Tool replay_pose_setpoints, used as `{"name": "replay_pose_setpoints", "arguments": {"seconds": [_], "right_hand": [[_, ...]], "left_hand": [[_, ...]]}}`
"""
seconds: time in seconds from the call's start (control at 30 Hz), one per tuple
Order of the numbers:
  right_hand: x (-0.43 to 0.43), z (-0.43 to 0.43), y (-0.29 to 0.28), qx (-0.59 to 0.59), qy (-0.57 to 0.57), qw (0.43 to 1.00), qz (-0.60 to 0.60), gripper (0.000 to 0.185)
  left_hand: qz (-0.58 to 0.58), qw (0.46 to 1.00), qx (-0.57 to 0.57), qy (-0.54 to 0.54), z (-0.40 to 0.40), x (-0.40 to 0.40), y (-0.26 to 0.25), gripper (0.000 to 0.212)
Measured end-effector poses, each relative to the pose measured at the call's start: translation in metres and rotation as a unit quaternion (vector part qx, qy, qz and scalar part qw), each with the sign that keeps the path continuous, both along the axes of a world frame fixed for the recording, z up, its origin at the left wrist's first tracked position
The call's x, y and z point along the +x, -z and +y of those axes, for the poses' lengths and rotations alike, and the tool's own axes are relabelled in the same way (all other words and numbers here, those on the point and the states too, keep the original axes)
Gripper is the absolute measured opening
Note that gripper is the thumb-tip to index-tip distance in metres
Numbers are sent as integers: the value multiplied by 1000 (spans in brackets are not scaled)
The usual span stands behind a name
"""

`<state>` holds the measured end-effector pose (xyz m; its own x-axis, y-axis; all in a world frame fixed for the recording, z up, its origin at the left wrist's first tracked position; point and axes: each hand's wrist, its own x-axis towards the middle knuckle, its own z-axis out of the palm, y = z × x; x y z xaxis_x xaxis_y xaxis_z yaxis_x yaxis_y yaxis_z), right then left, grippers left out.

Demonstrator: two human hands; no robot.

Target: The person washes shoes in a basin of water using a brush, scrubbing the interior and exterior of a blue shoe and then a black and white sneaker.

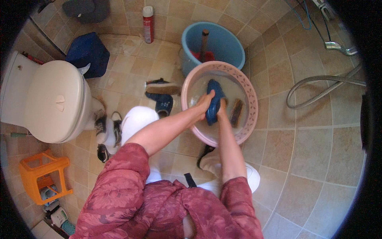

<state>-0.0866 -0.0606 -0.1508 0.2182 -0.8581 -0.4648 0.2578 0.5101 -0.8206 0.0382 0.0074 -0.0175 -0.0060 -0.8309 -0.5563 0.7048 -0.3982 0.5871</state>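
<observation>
Both of my hands hold a dark blue shoe (215,89) above the cloudy water in a pink plastic basin (250,89). My left hand (205,104) grips the shoe's left side, its thumb on top. At the shoe's right edge is my right hand (221,107), its fingers partly hidden by the shoe. A wooden scrubbing brush (236,113) lies in the basin, right of my right hand. Left of the basin, another dark blue shoe (163,104) rests on the tiled floor beside a shoe tipped to show its pale sole (162,88).
Behind the basin stands a light blue bucket (228,41) holding a wooden-handled item and something red. A closed toilet (56,101), an orange plastic stool (28,179) and sneakers (101,125) are on the left. A red spray can (148,27) is by the wall; a shower hose (298,80) hangs right.
</observation>
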Motion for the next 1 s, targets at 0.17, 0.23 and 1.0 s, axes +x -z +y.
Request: {"name": "replay_pose_setpoints", "arguments": {"seconds": [0.17,0.23,1.0], "right_hand": [[7,38,-130,20,-66,986,150,54],[5,42,-152,3,-89,974,206,52],[7,46,-159,-232,-146,907,320,14]], "left_hand": [[-2,1000,6,17,-1,-3,-24,49],[-1,1000,-21,6,-4,-7,-16,50],[1,989,-37,141,-20,6,13,43]]}}
